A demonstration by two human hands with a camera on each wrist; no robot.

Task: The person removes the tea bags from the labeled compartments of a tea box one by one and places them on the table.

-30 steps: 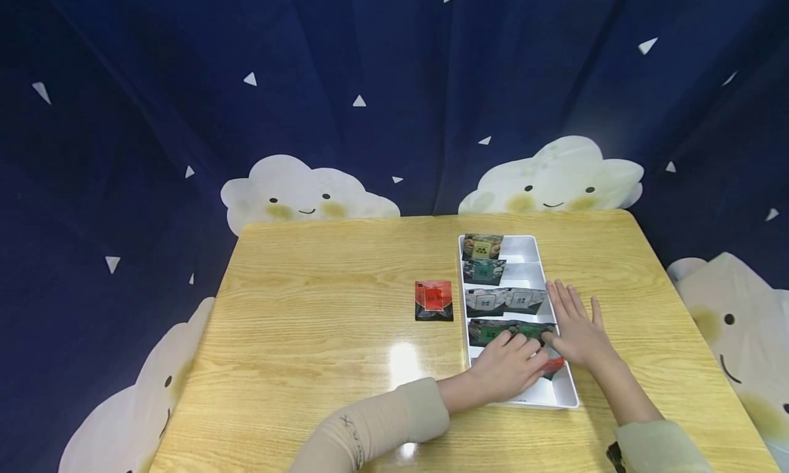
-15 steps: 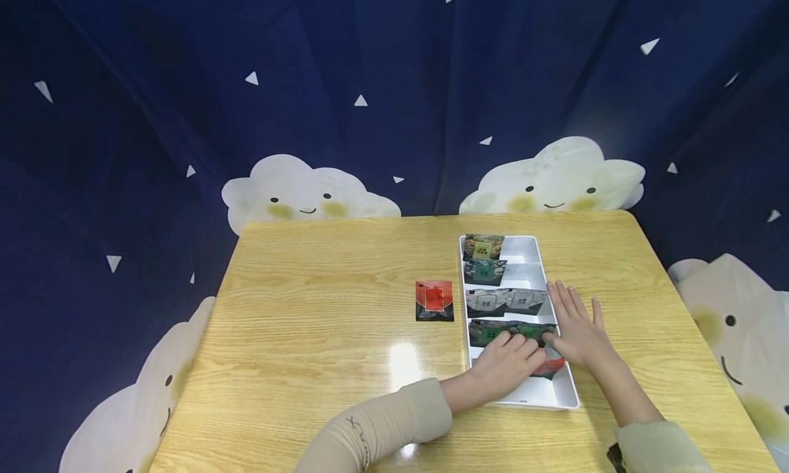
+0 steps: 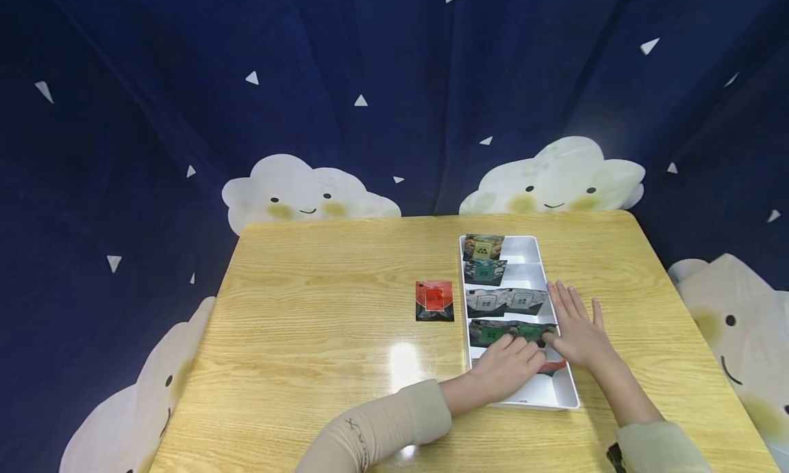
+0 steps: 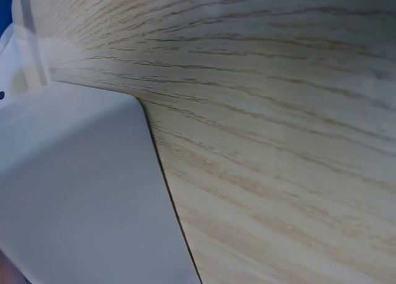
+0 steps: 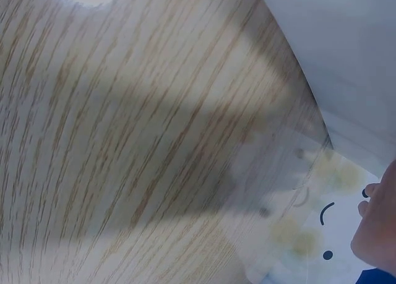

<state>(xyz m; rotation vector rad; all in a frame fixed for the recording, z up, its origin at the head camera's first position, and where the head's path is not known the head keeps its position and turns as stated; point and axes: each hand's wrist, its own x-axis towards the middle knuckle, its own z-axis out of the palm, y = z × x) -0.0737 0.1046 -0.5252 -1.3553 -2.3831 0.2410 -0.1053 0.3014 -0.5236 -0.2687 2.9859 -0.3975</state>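
Observation:
A white divided tray [image 3: 564, 398] stands on the wooden table with sachets propped in its compartments. My left hand [image 3: 505, 369] reaches over its front part, fingers bent at the upper edge of a red sachet [image 3: 553, 367]; the thumb is hidden. My right hand [image 3: 579, 333] lies along the tray's right side with straight fingers, its thumb over the rim close to a green sachet [image 3: 529, 331]. Both wrist views show the white tray's outer wall [image 4: 93, 179] beside bare wood. Part of a hand [image 5: 378, 228] enters the right wrist view at the edge.
Another red sachet [image 3: 434, 300] lies flat on the table [image 3: 320, 288], left of the tray. Farther back in the tray are grey sachets [image 3: 485, 302], a teal sachet [image 3: 485, 272] and a yellow-brown sachet [image 3: 483, 247]. A dark blue curtain [image 3: 370, 62] hangs behind the table.
The left hand has shifted slightly left, its fingers more bent. The red sachet beneath it has changed its tilt and now shows mostly its top edge. The right hand has stayed put.

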